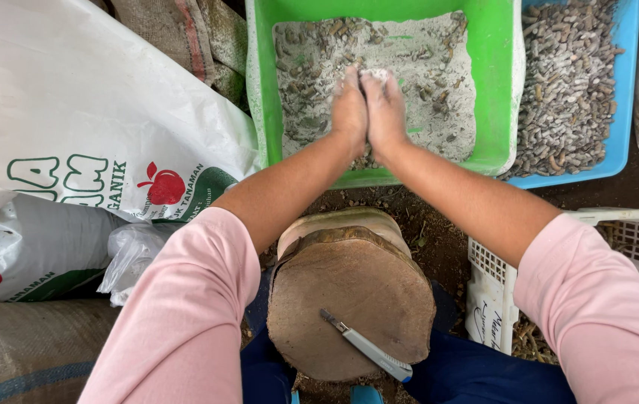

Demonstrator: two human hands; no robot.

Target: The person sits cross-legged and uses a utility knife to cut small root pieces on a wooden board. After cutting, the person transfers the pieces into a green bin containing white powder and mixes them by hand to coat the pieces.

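Powder-dusted short stem pieces (312,52) lie in the green tub (495,90), just beyond both hands; left hand (349,112) and right hand (385,112) press together, fingers cupped shut around a white clump (376,74); neither hand nearer.

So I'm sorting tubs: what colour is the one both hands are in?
Bright green tub, clearest in the head view.

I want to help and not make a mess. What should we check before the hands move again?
1. Both hands, left hand and right hand, over the green tub: ok.
2. Hands pressed together, cupping powder: ok.
3. Which pieces are inside the hands: cannot tell.
4. Knife lying on the wood block, away from the hands: ok.
5. Knife blade pulled in: cannot tell.
6. Blue tub beside the green one, within reach: ok.
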